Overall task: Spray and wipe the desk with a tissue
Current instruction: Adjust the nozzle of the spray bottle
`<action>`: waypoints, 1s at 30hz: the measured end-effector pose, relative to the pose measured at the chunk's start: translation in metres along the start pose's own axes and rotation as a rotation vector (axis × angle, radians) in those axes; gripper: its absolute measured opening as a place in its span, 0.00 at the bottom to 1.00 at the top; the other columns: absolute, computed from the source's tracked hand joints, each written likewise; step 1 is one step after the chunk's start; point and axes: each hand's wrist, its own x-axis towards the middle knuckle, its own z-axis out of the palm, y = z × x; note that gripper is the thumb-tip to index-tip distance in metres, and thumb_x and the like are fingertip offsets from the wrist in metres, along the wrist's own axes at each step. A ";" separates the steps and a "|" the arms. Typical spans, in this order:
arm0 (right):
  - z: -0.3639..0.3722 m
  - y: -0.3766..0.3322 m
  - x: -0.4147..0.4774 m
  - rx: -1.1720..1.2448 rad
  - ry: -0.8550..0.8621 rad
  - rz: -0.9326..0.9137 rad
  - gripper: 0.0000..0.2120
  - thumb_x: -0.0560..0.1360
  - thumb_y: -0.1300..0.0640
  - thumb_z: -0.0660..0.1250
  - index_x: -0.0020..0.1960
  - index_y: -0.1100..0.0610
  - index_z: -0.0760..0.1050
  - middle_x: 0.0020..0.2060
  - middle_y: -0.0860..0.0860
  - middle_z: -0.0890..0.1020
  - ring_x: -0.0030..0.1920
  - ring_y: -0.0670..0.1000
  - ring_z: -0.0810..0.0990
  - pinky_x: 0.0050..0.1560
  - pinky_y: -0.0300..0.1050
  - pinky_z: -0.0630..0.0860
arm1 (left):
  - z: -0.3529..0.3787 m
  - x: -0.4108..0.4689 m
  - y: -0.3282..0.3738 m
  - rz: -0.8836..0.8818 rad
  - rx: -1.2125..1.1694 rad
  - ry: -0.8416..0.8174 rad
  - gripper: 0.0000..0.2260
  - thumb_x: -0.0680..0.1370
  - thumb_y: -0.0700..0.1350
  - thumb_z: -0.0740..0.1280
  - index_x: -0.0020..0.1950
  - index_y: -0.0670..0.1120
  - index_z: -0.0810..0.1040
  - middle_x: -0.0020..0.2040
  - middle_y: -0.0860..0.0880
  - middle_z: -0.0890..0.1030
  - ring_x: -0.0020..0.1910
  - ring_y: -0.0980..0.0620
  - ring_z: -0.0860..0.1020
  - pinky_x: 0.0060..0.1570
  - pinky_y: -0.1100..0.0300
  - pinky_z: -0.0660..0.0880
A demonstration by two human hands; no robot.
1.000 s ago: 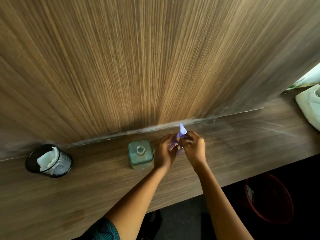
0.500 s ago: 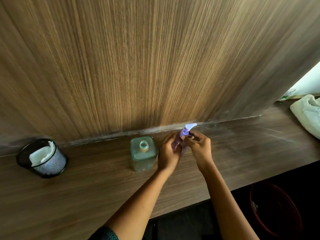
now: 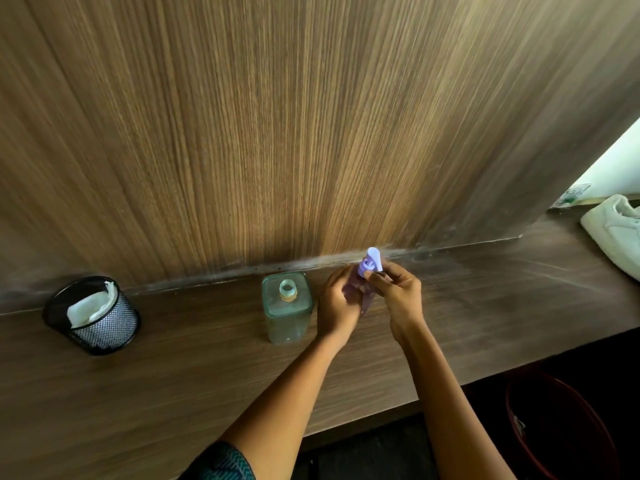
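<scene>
A small purple spray bottle (image 3: 367, 271) stands on the wooden desk (image 3: 194, 368) near the back wall, mostly hidden by my hands. My left hand (image 3: 337, 306) wraps its body from the left. My right hand (image 3: 398, 294) pinches the lilac pump head from the right; its nozzle points away toward the wall. A white tissue (image 3: 88, 304) sits folded in a black mesh cup (image 3: 95, 323) at the desk's far left.
A square clear green bottle (image 3: 287, 306) without a cap stands just left of my left hand. A white shoe (image 3: 614, 232) lies on the desk at the far right. A dark red bin (image 3: 554, 427) sits below the desk edge. A wood panel wall backs the desk.
The pump head has turned under my right fingers: its nozzle pointed up, then right, and points up toward the wall again. Both hands stay on the bottle.
</scene>
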 end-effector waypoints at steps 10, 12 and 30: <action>0.017 -0.003 -0.003 -0.163 0.025 -0.072 0.28 0.68 0.71 0.70 0.64 0.54 0.69 0.48 0.57 0.80 0.41 0.47 0.81 0.44 0.41 0.80 | 0.003 0.007 -0.003 -0.109 -0.023 0.031 0.17 0.76 0.35 0.64 0.37 0.57 0.74 0.30 0.68 0.80 0.37 0.71 0.78 0.43 0.74 0.73; 0.013 -0.005 -0.006 -0.093 -0.044 -0.071 0.22 0.70 0.75 0.64 0.62 0.59 0.73 0.39 0.56 0.80 0.33 0.41 0.80 0.37 0.37 0.77 | 0.005 0.006 -0.001 -0.087 -0.015 0.034 0.17 0.76 0.35 0.64 0.38 0.58 0.74 0.31 0.68 0.79 0.37 0.78 0.74 0.40 0.81 0.67; 0.016 -0.004 -0.009 0.006 -0.018 -0.085 0.12 0.72 0.72 0.65 0.49 0.57 0.78 0.38 0.55 0.81 0.39 0.50 0.79 0.37 0.35 0.77 | 0.004 0.006 -0.002 -0.103 -0.061 0.048 0.16 0.77 0.38 0.64 0.36 0.59 0.77 0.35 0.62 0.81 0.40 0.72 0.77 0.43 0.75 0.70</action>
